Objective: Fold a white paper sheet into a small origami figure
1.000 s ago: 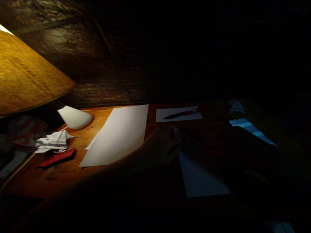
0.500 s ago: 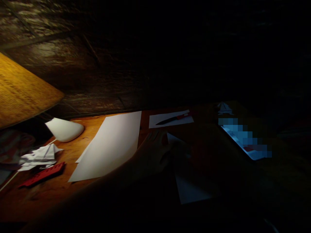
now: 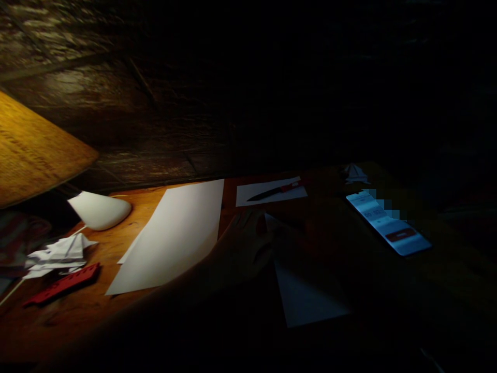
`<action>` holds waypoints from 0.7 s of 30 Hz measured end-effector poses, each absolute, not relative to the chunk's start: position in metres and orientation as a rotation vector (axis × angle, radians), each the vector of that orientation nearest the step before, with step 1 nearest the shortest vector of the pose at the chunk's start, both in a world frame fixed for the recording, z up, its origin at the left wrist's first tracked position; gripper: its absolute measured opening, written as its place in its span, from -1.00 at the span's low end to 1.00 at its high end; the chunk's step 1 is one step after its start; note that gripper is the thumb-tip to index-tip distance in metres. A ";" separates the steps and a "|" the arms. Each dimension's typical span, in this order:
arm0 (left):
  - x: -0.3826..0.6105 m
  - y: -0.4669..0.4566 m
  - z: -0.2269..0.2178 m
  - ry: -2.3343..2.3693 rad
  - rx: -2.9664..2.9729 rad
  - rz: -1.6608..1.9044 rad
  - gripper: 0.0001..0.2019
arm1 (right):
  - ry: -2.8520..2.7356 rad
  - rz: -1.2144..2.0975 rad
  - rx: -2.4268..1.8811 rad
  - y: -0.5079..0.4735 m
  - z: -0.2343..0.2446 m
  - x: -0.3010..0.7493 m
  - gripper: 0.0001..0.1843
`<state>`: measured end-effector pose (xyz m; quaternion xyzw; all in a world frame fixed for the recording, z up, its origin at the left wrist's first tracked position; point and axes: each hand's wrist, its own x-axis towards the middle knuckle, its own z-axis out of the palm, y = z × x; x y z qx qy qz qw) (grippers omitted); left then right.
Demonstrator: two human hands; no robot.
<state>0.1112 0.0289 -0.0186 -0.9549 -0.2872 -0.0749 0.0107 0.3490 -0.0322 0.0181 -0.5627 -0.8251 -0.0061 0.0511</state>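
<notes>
My left hand [image 3: 248, 238] reaches in from the lower left, in deep shadow. Its fingers look stretched out, resting at the upper left edge of a white sheet of paper [image 3: 306, 305]. Much of that sheet is lost in the dark, but it appears to have a slanting edge, perhaps a fold. I cannot make out my right hand in the darkness. Just beyond my left hand, a knife [image 3: 272, 192] with a black blade and a red handle lies across a small white paper strip [image 3: 244, 193].
Larger white sheets [image 3: 174, 233] lie left of my hand. A lamp with a yellow shade [image 3: 39, 150] and white base [image 3: 103, 210], a crumpled paper piece [image 3: 60, 254] and a red toothed object [image 3: 64, 285] are farther left. A lit phone [image 3: 388, 223] and folded paper [image 3: 356, 174] lie right.
A faint shape like another hand by the paper, right of my left hand, no longer shows. More of the paper's lower part is visible. My left hand stays nearly in place.
</notes>
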 end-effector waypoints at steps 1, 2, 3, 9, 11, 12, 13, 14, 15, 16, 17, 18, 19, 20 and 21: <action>0.111 0.029 -0.018 -0.895 -2.979 -0.234 -0.66 | -2.490 -0.013 -1.745 -0.031 0.020 0.349 -0.67; 0.111 0.029 -0.018 -0.892 -2.977 -0.237 -0.67 | -2.466 -0.005 -1.778 -0.029 0.022 0.349 -0.67; 0.111 0.029 -0.018 -0.886 -2.974 -0.241 -0.67 | -2.445 0.005 -1.806 -0.026 0.024 0.349 -0.68; 0.112 0.030 -0.019 -0.839 -2.958 -0.255 -0.70 | -2.429 0.112 -1.766 -0.009 0.020 0.341 -0.64; 0.111 0.031 -0.019 -0.813 -2.952 -0.254 -0.72 | -2.472 0.203 -1.596 -0.004 0.012 0.341 -0.68; 0.111 0.032 -0.020 -0.809 -2.948 -0.254 -0.70 | -2.481 0.256 -1.492 -0.002 0.007 0.342 -0.69; 0.111 0.032 -0.020 -0.812 -2.946 -0.257 -0.68 | -2.464 0.280 -1.424 0.000 0.002 0.344 -0.72; 0.110 0.033 -0.021 -0.814 -2.946 -0.263 -0.66 | -2.434 0.297 -1.386 0.002 -0.003 0.346 -0.75; 0.110 0.034 -0.022 -0.816 -2.947 -0.277 -0.65 | -2.423 0.322 -1.358 0.005 -0.007 0.348 -0.75; 0.110 0.035 -0.024 -0.814 -2.950 -0.293 -0.64 | -2.414 0.349 -1.331 0.008 -0.011 0.351 -0.76; 0.109 0.036 -0.025 -0.812 -2.956 -0.310 -0.63 | -2.411 0.375 -1.304 0.010 -0.015 0.353 -0.76; 0.109 0.036 -0.026 -0.812 -2.961 -0.327 -0.63 | -2.413 0.401 -1.270 0.013 -0.018 0.356 -0.76; 0.109 0.037 -0.027 -0.815 -2.967 -0.341 -0.62 | -2.416 0.420 -1.233 0.016 -0.021 0.358 -0.77; 0.109 0.037 -0.028 -0.821 -2.972 -0.350 -0.62 | -2.416 0.433 -1.197 0.019 -0.023 0.360 -0.76; 0.109 0.037 -0.028 -0.828 -2.975 -0.357 -0.61 | -2.418 0.447 -1.163 0.021 -0.026 0.362 -0.76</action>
